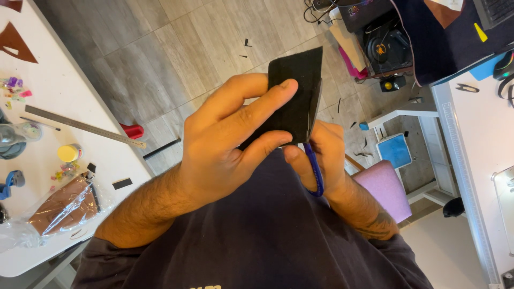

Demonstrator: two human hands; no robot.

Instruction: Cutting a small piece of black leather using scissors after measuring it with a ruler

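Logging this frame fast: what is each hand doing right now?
Left hand: closed on the black piece.
Right hand: closed on blue-handled scissors, at the piece's edge.

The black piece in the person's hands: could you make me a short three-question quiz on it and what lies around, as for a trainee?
1. True or false: the left hand grips the black piece of material between thumb and fingers.
2. What colour is the handle of the scissors in the right hand? A red, B blue, C yellow.
3. Which long measuring tool lies on the white table at the person's left?

Key
1. True.
2. B, blue; the blades are hidden behind the black piece.
3. A metal ruler, lying at a slant near a yellow-capped jar.
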